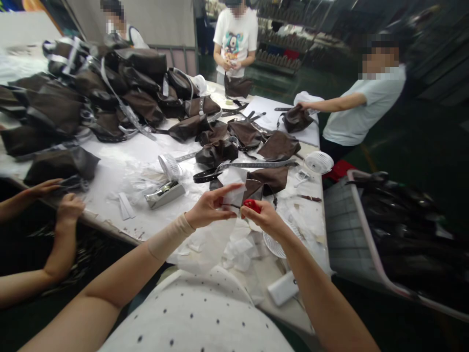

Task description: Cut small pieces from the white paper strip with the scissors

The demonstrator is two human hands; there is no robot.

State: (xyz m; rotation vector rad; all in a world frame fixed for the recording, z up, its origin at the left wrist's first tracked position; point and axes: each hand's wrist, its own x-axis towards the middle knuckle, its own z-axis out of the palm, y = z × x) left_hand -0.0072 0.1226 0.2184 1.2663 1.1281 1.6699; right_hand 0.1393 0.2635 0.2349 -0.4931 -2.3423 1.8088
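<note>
Near the front of the table, my left hand [210, 208] pinches a thin white sheet [234, 183] between thumb and fingers. My right hand [267, 220] is closed around red-handled scissors [252, 205]. Their narrow dark blade points left, across the sheet and toward my left palm. Whether the blade touches the sheet I cannot tell. Just beyond my hands lie a dark brown bag [271, 180] and a black studded strap [260, 165]. Crumpled clear wrapping [240, 249] lies below my hands.
A heap of brown bags [54, 105] covers the left back. A tape dispenser [164, 194], a small white fan [169, 167] and a white box [284, 288] lie nearby. A full grey bin [348, 230] stands right. Co-workers handle bags around the table; one person's hands [69, 208] are at left.
</note>
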